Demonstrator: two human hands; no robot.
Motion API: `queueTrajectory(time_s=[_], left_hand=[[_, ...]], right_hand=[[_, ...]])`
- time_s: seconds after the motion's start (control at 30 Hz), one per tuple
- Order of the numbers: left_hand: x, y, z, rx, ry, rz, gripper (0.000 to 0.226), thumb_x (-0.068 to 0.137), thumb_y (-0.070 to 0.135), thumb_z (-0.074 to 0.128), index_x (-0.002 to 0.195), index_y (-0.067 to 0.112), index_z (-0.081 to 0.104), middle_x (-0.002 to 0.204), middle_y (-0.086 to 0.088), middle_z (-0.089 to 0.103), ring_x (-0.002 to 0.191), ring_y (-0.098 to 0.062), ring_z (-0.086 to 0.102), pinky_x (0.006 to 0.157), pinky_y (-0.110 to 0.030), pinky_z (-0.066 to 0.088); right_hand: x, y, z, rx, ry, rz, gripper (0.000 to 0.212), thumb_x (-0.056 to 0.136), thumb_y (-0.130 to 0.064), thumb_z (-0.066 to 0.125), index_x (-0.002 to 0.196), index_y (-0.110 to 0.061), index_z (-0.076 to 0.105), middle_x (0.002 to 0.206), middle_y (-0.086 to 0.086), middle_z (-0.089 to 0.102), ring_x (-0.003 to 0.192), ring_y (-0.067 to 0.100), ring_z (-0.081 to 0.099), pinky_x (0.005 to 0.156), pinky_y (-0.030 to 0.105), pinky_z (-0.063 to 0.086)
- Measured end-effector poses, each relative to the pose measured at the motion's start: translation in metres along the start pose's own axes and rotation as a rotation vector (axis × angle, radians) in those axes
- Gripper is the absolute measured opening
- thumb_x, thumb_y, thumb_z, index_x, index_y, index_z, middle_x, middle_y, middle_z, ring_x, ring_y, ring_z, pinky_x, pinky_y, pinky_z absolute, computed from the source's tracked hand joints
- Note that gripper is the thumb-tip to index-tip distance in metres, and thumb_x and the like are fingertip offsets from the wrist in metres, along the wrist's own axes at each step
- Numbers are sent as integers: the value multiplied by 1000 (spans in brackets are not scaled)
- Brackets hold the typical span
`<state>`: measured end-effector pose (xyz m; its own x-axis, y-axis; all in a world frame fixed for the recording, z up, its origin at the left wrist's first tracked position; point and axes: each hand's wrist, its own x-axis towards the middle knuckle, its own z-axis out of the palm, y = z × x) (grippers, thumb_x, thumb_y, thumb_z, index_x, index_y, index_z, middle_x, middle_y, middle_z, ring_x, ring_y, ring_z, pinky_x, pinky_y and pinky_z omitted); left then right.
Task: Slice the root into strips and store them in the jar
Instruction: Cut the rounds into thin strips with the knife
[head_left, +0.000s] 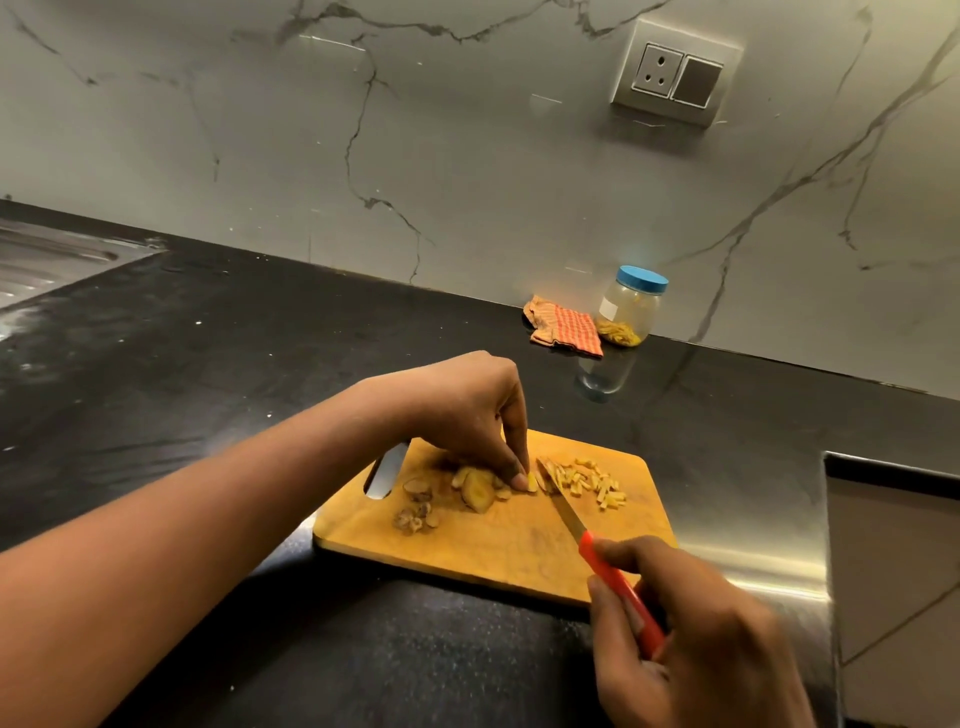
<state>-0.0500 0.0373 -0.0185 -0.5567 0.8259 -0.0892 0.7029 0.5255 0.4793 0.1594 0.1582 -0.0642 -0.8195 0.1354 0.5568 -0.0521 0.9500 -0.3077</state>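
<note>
Black stone desk (260, 364) carries a yellow wooden cutting board (493, 551), where the left hand (467, 410) pinches a pale root slice (531, 483). Just right of it lies the red-handled knife (569, 517), gripped in the right hand (701, 649). The blue-lidded clear jar (628, 306) stands well behind the board.

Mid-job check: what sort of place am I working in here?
Very likely a home kitchen: a dark stone counter with a steel sink at its far left, a marble-look backsplash carrying a wall socket, and a wooden cutting board with sliced root and a knife.
</note>
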Motion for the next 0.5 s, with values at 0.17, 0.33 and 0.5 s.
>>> queueTrajectory(time_s=[0.17, 0.33, 0.5], left_hand=[[1, -1, 1, -21, -6, -1, 16, 77, 35, 80, 90, 26, 79, 89, 19, 67, 98, -11, 62, 95, -39, 53], [1, -1, 0, -25, -8, -9, 14, 77, 34, 80, 89, 26, 79, 86, 21, 65, 97, -11, 62, 95, -37, 53], [1, 0, 0, -29, -16, -25, 14, 77, 34, 81, 87, 25, 79, 87, 17, 70, 95, -10, 64, 96, -36, 53]], right_hand=[[3, 3, 7, 23, -24, -4, 34, 57, -14, 86, 86, -23, 73, 65, -11, 61, 48, 8, 55, 44, 22, 53], [3, 2, 8, -21, -27, -11, 34, 56, -13, 86, 86, -22, 74, 65, -9, 63, 49, 10, 57, 45, 24, 54], [11, -2, 11, -71, -83, -16, 34, 57, -15, 86, 87, -23, 73, 67, -6, 65, 50, 13, 59, 44, 24, 54]])
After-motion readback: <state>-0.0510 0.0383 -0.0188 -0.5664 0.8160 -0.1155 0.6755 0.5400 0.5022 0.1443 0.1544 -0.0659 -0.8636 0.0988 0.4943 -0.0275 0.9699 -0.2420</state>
